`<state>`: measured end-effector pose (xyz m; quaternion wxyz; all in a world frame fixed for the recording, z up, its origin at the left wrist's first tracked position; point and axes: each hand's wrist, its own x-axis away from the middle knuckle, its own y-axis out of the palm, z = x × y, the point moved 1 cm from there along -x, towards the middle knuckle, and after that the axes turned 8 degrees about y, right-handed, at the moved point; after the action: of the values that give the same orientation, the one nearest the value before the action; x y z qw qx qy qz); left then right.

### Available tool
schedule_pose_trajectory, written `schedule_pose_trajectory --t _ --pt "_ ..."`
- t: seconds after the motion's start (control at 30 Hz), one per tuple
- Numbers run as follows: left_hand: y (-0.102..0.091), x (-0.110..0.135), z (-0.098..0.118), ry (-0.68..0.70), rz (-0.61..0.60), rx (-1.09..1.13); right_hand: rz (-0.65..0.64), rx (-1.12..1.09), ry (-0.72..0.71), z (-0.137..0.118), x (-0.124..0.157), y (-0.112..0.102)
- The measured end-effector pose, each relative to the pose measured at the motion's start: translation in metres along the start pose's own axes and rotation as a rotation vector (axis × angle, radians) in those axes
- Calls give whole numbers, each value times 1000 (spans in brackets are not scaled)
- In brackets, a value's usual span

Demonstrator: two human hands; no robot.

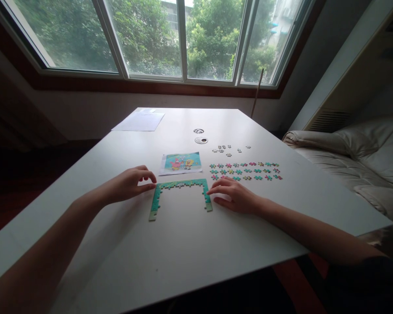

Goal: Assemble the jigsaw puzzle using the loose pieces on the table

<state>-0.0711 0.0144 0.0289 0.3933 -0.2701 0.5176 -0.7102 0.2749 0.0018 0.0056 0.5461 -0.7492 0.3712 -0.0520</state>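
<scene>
A partly joined jigsaw puzzle border (181, 183) lies flat on the white table, forming a top edge and two sides, with the side toward me left open. At its upper left corner, my left hand (131, 183) rests with fingertips at the edge, thumb and fingers apart. My right hand (234, 195) has its fingers stretched out, the tips touching the border's right side. Just beyond the border sits a picture sheet (182, 163) with colourful cartoon figures. Loose jigsaw pieces (247, 171) are laid out in rows beyond my right hand.
Farther back on the table (170, 261) are a smaller group of loose pieces (221, 149), two round metallic discs (201, 140) and white paper (139, 121) at the far left. A cushioned sofa (343, 148) stands along the right side. Windows (150, 39) span the far wall.
</scene>
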Motion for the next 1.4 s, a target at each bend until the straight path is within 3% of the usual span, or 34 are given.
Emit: schedule_pose_trajectory --t 0.6,1.13,1.4 --pt "0 -1 8 -13 -84 48 26 26 46 -5 -2 2" --pt "0 0 9 2 -87 32 1 25 72 -9 -2 -1" --pt "-10 2 16 3 -96 38 -4 27 68 -9 -1 0"
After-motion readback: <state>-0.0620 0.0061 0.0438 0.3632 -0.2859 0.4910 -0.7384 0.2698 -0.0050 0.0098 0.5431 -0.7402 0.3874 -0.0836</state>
